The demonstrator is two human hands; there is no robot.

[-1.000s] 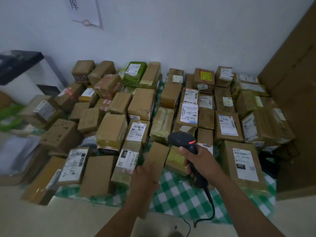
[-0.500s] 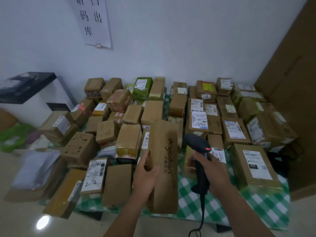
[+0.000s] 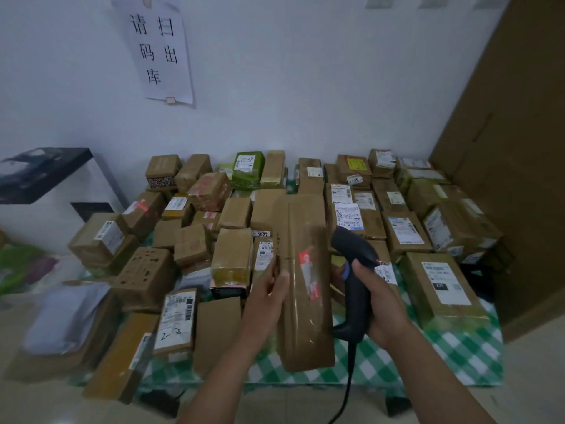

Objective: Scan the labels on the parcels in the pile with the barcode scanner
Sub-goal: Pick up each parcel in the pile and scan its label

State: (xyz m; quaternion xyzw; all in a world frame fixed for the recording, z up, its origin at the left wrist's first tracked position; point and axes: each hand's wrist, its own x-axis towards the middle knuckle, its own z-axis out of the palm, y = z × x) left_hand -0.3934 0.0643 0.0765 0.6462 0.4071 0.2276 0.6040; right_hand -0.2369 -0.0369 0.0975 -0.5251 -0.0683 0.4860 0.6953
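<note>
The left hand [image 3: 269, 296] gripped the long brown parcel [image 3: 305, 316] with its fingers curled on the left edge, and held it upright. A red and white sticker [image 3: 308, 276] was on the taped front of this parcel. Just to the right of the parcel, the right hand [image 3: 377, 304] was closed firmly around the handle of the black barcode scanner [image 3: 354, 270], and the scanner's head was close to the parcel's right edge. Under the parcel was the green checked cloth [image 3: 458, 356]. Behind the parcel and on both sides of it lay the pile of parcels [image 3: 232, 255], many with white labels facing up. High behind the parcel, to its left, a paper notice [image 3: 157, 50] hung on the wall.
</note>
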